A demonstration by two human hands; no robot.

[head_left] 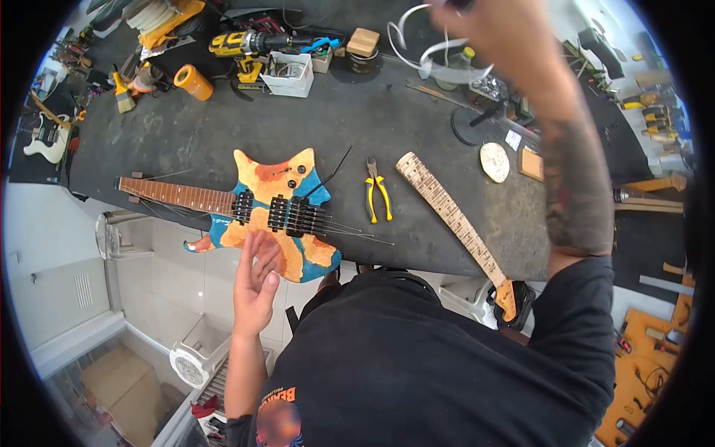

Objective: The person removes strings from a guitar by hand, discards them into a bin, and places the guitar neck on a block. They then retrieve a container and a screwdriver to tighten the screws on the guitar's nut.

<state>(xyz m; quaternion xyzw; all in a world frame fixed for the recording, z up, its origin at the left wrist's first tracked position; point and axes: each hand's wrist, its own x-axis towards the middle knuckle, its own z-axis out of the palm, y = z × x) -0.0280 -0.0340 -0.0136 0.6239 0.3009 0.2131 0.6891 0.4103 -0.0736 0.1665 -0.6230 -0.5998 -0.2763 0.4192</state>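
My left hand (pixel 257 287) is open, palm turned up and fingers stretched out, right at the lower edge of a headless electric guitar (pixel 257 232). The guitar's body is pale wood with blue and orange patches, and loose string ends trail from its bridge (pixel 302 217). High at the top edge, my right hand (pixel 484 22) is blurred and partly cut off, with a dark thing at its fingers that I cannot make out. A looped white cable (pixel 398 41) hangs beside it. Yellow-handled cutting pliers (pixel 377 197) lie between the guitar and a loose maple guitar neck (pixel 454 216).
Along the back of the dark workbench (pixel 179 134) stand a yellow cordless drill (pixel 249 56), a white box (pixel 289 74), an orange bottle (pixel 194 82) and a brush (pixel 123 93). A round dark stand (pixel 469 125) is at the right. The loose neck's headstock (pixel 506 298) overhangs the front edge.
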